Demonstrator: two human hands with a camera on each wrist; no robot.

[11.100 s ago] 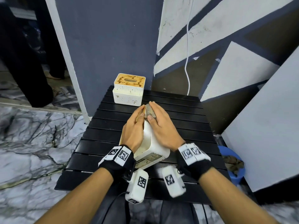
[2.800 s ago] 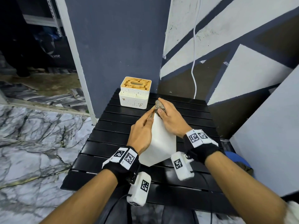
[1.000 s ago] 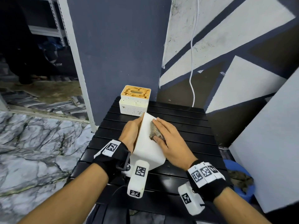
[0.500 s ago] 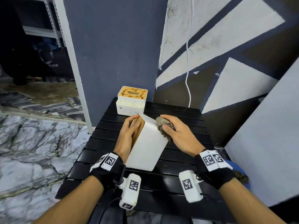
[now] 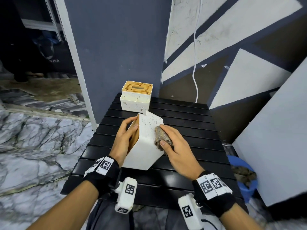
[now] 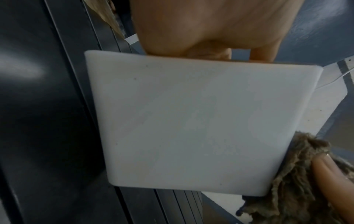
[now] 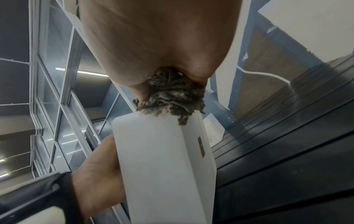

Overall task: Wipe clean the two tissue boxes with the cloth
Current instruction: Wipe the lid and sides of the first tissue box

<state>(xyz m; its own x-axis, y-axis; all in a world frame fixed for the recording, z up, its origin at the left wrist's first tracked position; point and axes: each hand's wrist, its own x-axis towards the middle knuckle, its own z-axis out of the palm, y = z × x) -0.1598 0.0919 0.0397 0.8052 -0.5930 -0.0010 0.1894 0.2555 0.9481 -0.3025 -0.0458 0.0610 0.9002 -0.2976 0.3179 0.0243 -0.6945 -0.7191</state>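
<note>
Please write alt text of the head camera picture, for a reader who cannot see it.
A person's left hand holds a white tissue box tilted on a black slatted table, while the right hand presses a brown cloth against its speckled side. A second, stained tissue box stands behind, near the wall.

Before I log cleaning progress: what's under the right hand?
A brown cloth, gripped by the right hand against the tilted tissue box's speckled side. Any specks beneath the cloth are covered.

Black slatted table (image 5: 191,123); marble floor (image 5: 33,138); blue-grey wall (image 5: 116,47).
</note>
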